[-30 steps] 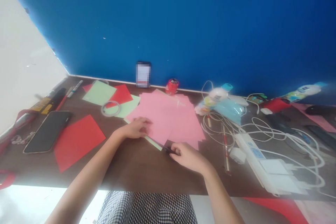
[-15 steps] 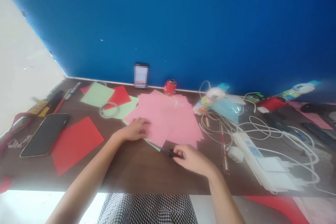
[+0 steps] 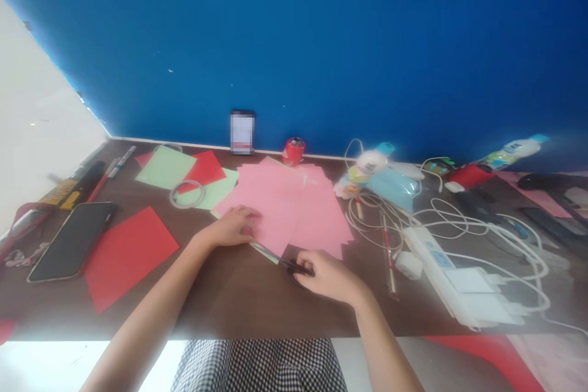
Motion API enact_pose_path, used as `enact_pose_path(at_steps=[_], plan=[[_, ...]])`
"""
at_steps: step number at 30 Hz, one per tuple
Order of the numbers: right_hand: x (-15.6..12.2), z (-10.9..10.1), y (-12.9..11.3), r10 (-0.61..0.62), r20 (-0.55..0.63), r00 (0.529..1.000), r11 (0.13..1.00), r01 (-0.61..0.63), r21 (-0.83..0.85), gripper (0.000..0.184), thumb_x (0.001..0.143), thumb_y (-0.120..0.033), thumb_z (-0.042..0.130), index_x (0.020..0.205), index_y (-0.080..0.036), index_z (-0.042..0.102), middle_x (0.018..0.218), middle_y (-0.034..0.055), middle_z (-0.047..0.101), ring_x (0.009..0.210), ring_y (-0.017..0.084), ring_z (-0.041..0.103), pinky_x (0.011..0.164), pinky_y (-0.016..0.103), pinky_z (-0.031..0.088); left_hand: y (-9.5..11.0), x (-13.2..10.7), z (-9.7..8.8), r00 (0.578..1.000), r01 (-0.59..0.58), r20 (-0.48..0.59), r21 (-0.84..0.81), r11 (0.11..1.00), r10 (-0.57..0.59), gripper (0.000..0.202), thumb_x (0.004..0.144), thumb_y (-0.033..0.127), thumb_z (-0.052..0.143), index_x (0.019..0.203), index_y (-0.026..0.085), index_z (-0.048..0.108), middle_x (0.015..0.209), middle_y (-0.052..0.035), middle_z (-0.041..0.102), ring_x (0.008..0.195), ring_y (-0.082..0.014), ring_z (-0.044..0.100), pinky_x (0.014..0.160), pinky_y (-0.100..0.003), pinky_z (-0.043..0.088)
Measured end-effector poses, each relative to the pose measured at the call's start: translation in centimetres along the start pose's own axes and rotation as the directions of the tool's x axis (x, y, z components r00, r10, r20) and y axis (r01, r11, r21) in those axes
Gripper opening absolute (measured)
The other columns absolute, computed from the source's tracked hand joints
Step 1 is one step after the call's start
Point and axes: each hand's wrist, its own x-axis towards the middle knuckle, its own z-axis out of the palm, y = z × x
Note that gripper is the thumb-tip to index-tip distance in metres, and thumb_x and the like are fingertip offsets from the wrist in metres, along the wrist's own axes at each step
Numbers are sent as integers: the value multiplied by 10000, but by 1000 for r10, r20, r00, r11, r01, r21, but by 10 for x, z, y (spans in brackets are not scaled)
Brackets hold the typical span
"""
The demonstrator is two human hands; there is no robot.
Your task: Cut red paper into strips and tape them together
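L hand (image 3: 234,226) lies loosely spread on the fanned pink paper (image 3: 316,220), which sits mid-tabletop (image 3: 248,309) and runs nr the back edge. R hand (image 3: 326,274) grips scissors (image 3: 297,267) at the paper's front side. My read: sheets laid out; I can't tell if any cut's made or what's left.

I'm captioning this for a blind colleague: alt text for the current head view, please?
A person's left hand rests on pink paper sheets while the right hand holds dark scissors at their near edge. On the brown table, a red sheet and dark phone lie to the left, a white power strip to the right.
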Motion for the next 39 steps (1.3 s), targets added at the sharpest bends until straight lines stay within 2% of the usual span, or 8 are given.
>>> enact_pose_path(at_steps=[10, 17, 24, 28, 32, 39], plan=[[0, -4, -8, 7, 5, 1000, 1000, -7, -5, 126, 736, -285, 509, 659, -186, 519, 629, -6, 581, 551, 111, 474, 480, 220, 252, 4, 1, 3, 998, 23, 64, 19, 1000, -24, 157, 803, 304, 496, 766, 207, 613, 1315, -19, 416, 1199, -268, 320, 944, -432, 262], [0, 0, -12, 26, -18, 1000, 999, -26, -36, 154, 739, -291, 496, 624, -188, 496, 589, -6, 556, 514, 106, 446, 464, 228, 225, 5, 0, 2, 999, 7, 51, 43, 999, -9, 155, 809, 301, 486, 766, 201, 596, 1312, -16, 423, 1194, -253, 340, 946, -411, 270], [1, 4, -12, -14, -30, 999, 1000, 13, -20, 164, 744, -287, 485, 614, -188, 465, 583, -11, 534, 527, 108, 445, 475, 227, 224, 5, 0, 0, 999, 20, 47, 30, 999, -21, 154, 801, 300, 497, 775, 197, 609, 1308, -23, 438, 1190, -255, 356, 949, -414, 285], [2, 7, -16, -19, -32, 999, 999, 18, -29, 188, 745, -288, 482, 595, -191, 422, 572, -18, 503, 521, 104, 425, 472, 225, 216, 2, 2, 0, 999, 40, 31, -38, 998, -39, 122, 777, 260, 518, 823, 207, 618, 1281, -20, 473, 1191, -241, 374, 981, -401, 290], [4, 9, -19, -6, -33, 999, 999, 4, -47, 213, 747, -293, 479, 588, -195, 378, 565, -22, 485, 508, 102, 402, 467, 231, 198, -3, 2, -2, 999, 49, 10, -168, 985, -47, 116, 758, 173, 504, 781, 207, 612, 1228, -13, 525, 1160, -198, 428, 979, -347, 341], [1, 8, -21, 7, -29, 1000, 996, -10, -93, 209, 755, -291, 478, 590, -193, 394, 580, -10, 504, 520, 108, 419, 473, 235, 204, -7, 0, -2, 999, 37, 19, -258, 966, -33, 230, 679, 89, 532, 849, 217, 621, 1253, -18, 505, 1174, -205, 429, 952, -350, 386]])
